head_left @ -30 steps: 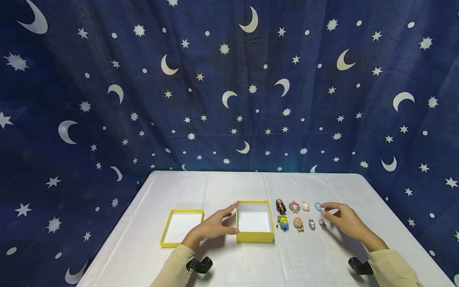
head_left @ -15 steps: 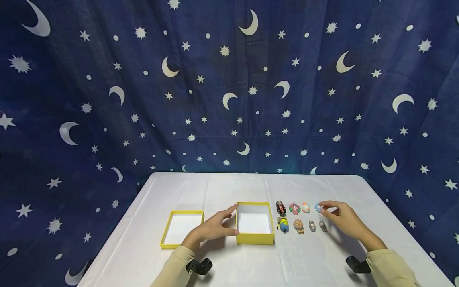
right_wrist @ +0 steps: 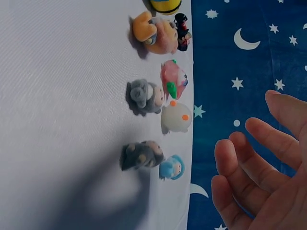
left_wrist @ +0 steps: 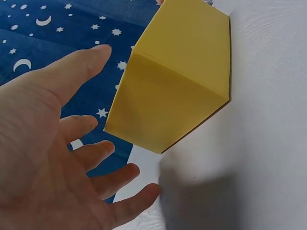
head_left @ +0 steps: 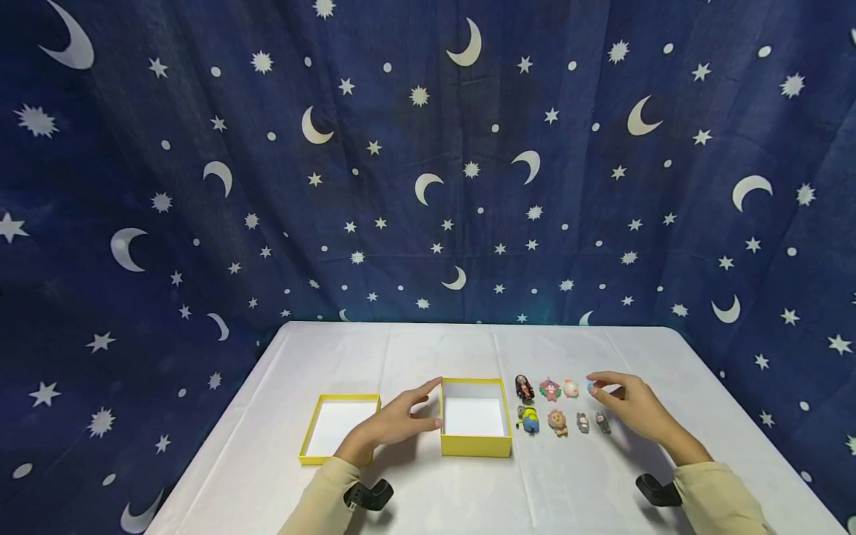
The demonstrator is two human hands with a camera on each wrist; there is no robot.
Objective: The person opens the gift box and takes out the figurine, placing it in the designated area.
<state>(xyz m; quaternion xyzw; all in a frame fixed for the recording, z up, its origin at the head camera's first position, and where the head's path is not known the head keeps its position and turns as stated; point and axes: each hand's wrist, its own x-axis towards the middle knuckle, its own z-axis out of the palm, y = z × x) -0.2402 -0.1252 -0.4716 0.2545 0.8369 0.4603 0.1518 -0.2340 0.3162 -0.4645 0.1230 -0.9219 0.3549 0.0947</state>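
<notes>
My left hand (head_left: 394,425) is beside the left wall of an open yellow box (head_left: 476,446), thumb and fingers spread. In the left wrist view a gap separates the thumb from the yellow box wall (left_wrist: 163,103). My right hand (head_left: 635,407) hovers over the right end of two rows of small toy figurines, closest to a light blue figurine (right_wrist: 171,167), which stands on the table. Nothing is held in its relaxed, half-bent fingers (right_wrist: 225,155). Two grey figurines, one darker (right_wrist: 143,155) and one lighter (right_wrist: 145,97), stand nearby; the head view partly hides the blue one behind fingertips.
Further left in the rows are a white-and-orange figurine (head_left: 571,388), a pink one (head_left: 550,389), a lion-like one (head_left: 557,422), a black-haired doll (head_left: 524,388) and a yellow-and-blue Minion (head_left: 528,419). A yellow-rimmed lid (head_left: 302,446) lies left on the white table (head_left: 428,498).
My right hand has shifted slightly left, covering more of the blue figurine in the head view. The left thumb has drawn back a little from the box. The figurines keep their places.
</notes>
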